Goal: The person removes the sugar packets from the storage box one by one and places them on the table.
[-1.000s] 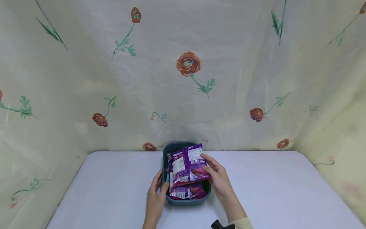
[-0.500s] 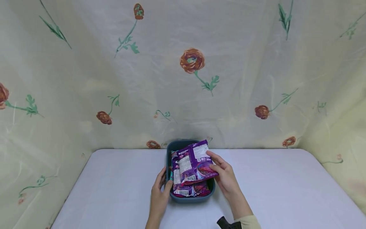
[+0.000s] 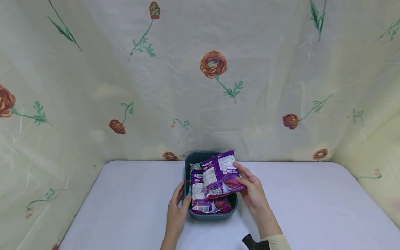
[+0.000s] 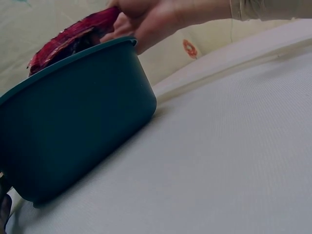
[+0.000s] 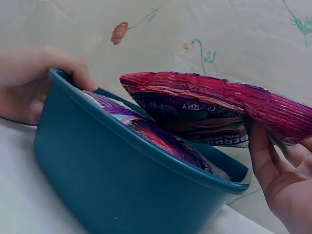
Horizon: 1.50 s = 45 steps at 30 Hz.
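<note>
Tubs: one teal tub (image 3: 211,216) sitting on the desk (image 3: 125,208).
Packets: lifted packet (image 3: 222,173) plus others inside, count unclear.
Left hand (image 3: 176,211): gripping the tub's 9 o'clock rim.
Right hand (image 3: 254,194): pinching the lifted packet's 3 o'clock edge.

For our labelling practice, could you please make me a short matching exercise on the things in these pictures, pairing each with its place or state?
Column one:
1. left hand
2. right hand
3. teal tub
4. lower packets

Column two:
a. stands on the white table
b. lie inside the tub
c. holds the tub's rim
d. holds the purple packet above the tub

Pairs: 1-c, 2-d, 3-a, 4-b
</note>
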Motion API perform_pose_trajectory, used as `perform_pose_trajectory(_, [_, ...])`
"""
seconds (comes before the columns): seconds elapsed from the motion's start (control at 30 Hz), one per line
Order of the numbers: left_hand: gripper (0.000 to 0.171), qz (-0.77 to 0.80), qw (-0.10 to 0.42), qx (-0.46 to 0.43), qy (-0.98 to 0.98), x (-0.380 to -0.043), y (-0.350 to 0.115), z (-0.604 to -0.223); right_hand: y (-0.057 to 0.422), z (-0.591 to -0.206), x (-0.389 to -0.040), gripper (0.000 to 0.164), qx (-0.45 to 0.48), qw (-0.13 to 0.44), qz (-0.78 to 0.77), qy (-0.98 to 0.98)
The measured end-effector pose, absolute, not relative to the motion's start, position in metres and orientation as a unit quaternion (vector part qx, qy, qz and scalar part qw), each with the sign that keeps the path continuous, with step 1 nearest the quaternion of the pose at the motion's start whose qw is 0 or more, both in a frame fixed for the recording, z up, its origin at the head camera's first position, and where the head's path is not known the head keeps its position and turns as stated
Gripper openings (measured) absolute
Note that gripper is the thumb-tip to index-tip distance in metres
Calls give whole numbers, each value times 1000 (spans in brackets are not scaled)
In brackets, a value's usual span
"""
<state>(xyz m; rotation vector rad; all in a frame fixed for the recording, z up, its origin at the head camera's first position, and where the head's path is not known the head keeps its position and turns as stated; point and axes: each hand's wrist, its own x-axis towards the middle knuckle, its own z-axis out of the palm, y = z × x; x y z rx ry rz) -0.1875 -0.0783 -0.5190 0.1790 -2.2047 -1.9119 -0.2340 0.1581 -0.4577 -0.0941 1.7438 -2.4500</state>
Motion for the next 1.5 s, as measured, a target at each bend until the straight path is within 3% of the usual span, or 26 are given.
perform_pose_trajectory(1.5, [52,-638,115,58,-759,-186,-78,-519,193,-460,-236,47,-108,48,-839,531])
